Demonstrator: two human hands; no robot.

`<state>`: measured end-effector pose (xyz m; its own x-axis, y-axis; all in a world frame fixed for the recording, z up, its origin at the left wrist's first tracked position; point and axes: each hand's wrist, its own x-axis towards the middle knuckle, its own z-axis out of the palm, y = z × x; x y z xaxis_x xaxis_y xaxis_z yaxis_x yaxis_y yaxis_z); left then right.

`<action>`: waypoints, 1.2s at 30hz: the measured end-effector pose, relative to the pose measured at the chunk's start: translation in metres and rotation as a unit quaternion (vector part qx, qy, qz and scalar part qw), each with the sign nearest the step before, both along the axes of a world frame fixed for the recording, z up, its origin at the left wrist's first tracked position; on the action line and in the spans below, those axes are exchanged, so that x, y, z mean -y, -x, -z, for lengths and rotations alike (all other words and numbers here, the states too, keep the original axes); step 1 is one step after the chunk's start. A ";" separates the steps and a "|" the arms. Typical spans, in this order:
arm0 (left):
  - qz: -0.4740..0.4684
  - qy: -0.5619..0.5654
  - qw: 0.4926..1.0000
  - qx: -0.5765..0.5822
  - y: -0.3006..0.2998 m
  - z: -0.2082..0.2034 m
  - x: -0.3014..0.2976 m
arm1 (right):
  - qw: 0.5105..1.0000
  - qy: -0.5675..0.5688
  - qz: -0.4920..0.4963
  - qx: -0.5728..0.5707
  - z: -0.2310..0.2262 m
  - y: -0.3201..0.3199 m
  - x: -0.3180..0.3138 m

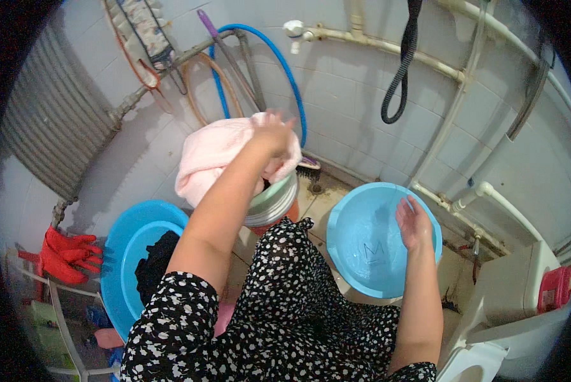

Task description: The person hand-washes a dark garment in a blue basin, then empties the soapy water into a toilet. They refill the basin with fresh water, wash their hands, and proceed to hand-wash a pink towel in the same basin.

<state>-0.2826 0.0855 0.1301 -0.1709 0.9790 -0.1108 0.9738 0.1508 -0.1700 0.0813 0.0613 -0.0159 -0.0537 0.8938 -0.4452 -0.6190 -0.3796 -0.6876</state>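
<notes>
A pale pink towel (pixel 212 149) lies bunched over the top of a bucket (pixel 276 204) with a light green rim. My left hand (pixel 272 135) is at the towel's right side, its fingers spread and slightly blurred; nothing shows in its grasp. To the right stands a light blue basin (pixel 362 235) with a dark mark on its bottom. My right hand (pixel 414 223) hovers above that basin's right part, open and holding nothing, fingers loosely extended.
At left, a blue tub (pixel 117 254) holds dark cloth (pixel 158 264). Red gloves (pixel 69 254) hang on a white rack (pixel 62 318). A blue hose (pixel 292 76) and a brush (pixel 309 167) are by the wall. A toilet (pixel 514 286) stands right; a black looped hose (pixel 396 95) hangs above.
</notes>
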 end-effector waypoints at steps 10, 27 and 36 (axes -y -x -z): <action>-0.156 -0.147 0.977 -0.006 0.129 0.029 0.062 | 0.996 -0.004 -0.081 0.049 0.008 0.027 0.025; 0.271 -0.666 0.526 0.454 0.003 -0.262 0.081 | 0.978 -0.139 -0.155 0.031 -0.051 0.032 0.061; 0.352 -0.534 0.546 0.542 -0.158 -0.205 0.018 | 0.942 -0.288 -0.062 -0.159 -0.058 -0.076 0.082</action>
